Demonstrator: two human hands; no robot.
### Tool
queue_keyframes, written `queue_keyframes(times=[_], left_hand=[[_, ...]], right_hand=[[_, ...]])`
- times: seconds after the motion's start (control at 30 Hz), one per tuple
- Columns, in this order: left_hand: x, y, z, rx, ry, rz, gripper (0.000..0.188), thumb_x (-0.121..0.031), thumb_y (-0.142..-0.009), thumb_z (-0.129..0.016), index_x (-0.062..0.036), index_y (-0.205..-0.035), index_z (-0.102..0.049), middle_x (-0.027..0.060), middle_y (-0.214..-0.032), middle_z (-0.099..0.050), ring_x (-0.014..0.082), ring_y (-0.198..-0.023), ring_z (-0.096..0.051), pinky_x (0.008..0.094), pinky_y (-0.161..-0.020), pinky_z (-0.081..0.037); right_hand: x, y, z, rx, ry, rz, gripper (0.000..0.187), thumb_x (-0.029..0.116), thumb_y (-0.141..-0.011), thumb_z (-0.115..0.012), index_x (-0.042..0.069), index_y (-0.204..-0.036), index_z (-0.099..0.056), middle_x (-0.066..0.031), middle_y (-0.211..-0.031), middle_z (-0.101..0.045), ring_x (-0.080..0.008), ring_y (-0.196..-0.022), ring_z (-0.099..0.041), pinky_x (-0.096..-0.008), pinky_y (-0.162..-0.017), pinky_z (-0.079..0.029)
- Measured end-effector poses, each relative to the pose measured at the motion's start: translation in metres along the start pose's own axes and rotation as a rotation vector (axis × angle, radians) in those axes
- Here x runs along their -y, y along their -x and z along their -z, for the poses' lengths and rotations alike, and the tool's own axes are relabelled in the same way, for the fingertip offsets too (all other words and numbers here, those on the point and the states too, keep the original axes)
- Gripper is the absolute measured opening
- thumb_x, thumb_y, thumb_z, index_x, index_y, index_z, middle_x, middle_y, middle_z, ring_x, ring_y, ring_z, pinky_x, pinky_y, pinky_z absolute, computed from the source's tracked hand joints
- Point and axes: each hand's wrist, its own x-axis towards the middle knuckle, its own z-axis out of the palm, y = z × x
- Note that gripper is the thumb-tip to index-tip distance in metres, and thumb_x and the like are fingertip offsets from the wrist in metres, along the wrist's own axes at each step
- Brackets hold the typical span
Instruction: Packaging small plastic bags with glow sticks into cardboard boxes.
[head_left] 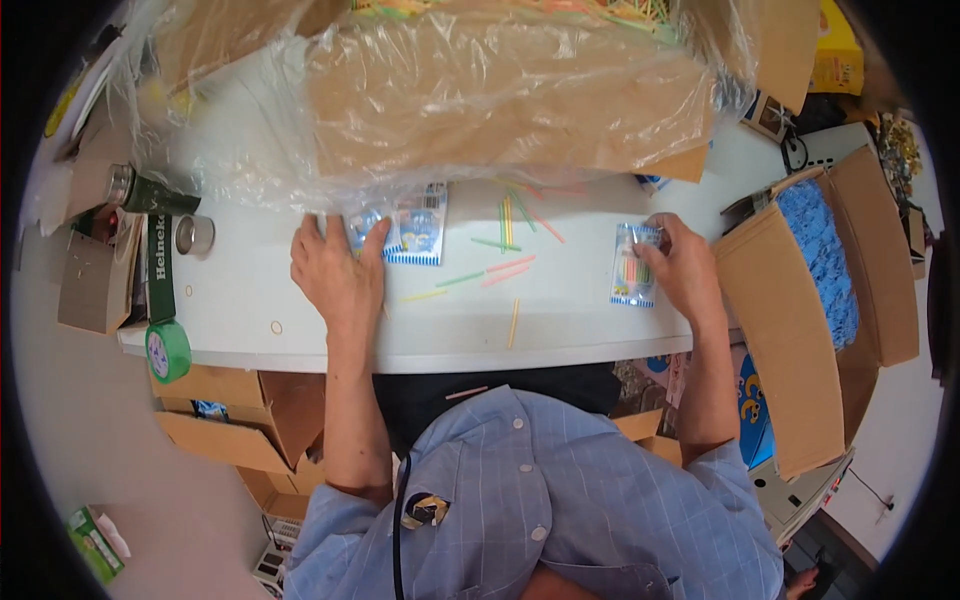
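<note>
My left hand point(338, 268) lies on the white table with its fingers spread. Its thumb rests against small blue-and-white clear packets point(418, 232), which overlap beside it. At the right, my right hand point(688, 268) pinches the upper right edge of a small clear packet point(632, 285) with blue-and-white borders. Short coloured sticks show through that packet's window. Between my hands several loose thin sticks in green point(460, 279), pink point(508, 268) and yellow point(514, 323) are scattered over the tabletop. Part of the packets near my left hand is hidden under it.
A large cardboard box point(510, 100) lined with clear plastic stands at the far side, full of coloured sticks. An open carton point(765, 330) holding blue packets is at the right. Green tape point(168, 351), a metal tin point(194, 236) and a dark green box point(160, 265) sit along the left.
</note>
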Motion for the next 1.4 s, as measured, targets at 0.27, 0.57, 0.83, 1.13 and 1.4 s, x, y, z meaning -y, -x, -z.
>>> queue_keyframes(times=[0.27,0.57,0.83,1.13,1.4], left_hand=[[0.005,-0.005,-0.003,0.026,0.409,0.163,0.032,-0.017,-0.071,-0.083,0.0041,-0.093,-0.071,0.0248,-0.116,-0.057,0.0395,-0.112,-0.050,0.0465,-0.097,-0.039],[0.022,-0.030,0.002,0.087,0.484,0.268,0.030,-0.012,-0.073,-0.082,0.0104,-0.087,-0.067,0.0242,-0.095,-0.063,0.0359,-0.088,-0.062,0.0414,-0.080,-0.048],[0.033,-0.024,-0.005,0.015,0.515,0.207,0.010,-0.004,-0.075,-0.072,0.0044,-0.081,-0.068,0.0169,-0.080,-0.065,0.0328,-0.087,-0.059,0.0409,-0.078,-0.048],[0.049,-0.017,-0.002,0.207,0.936,0.459,0.014,-0.007,-0.089,-0.064,0.0044,-0.083,-0.058,0.0128,-0.079,-0.058,0.0268,-0.078,-0.052,0.0347,-0.076,-0.044],[0.053,-0.009,0.015,0.119,1.037,0.492,0.017,-0.013,-0.096,-0.061,0.0040,-0.092,-0.063,0.0081,-0.082,-0.061,0.0156,-0.079,-0.053,0.0291,-0.075,-0.045]], right_hand=[[0.066,0.022,0.061,-0.193,-0.282,0.255,0.023,0.011,-0.085,-0.072,-0.003,-0.103,-0.065,-0.0088,-0.084,-0.065,-0.0165,-0.074,-0.060,-0.0282,-0.066,-0.048],[0.164,-0.148,0.097,-0.420,-0.025,0.860,0.020,0.019,-0.094,-0.062,0.000,-0.098,-0.066,-0.0111,-0.086,-0.065,-0.0206,-0.075,-0.063,-0.0331,-0.070,-0.050],[0.253,-0.278,0.082,-0.343,0.607,0.592,0.026,0.018,-0.091,-0.050,0.001,-0.104,-0.065,-0.0238,-0.105,-0.067,-0.0396,-0.099,-0.064,-0.0469,-0.084,-0.051],[0.239,-0.374,0.067,-1.022,0.681,1.227,0.029,0.020,-0.094,-0.046,0.003,-0.101,-0.068,-0.0158,-0.091,-0.070,-0.0349,-0.077,-0.067,-0.0458,-0.068,-0.054],[0.292,-0.285,0.087,-0.351,0.583,0.756,0.032,0.023,-0.098,-0.048,0.002,-0.113,-0.066,-0.0225,-0.114,-0.064,-0.0338,-0.108,-0.059,-0.0424,-0.095,-0.046]])
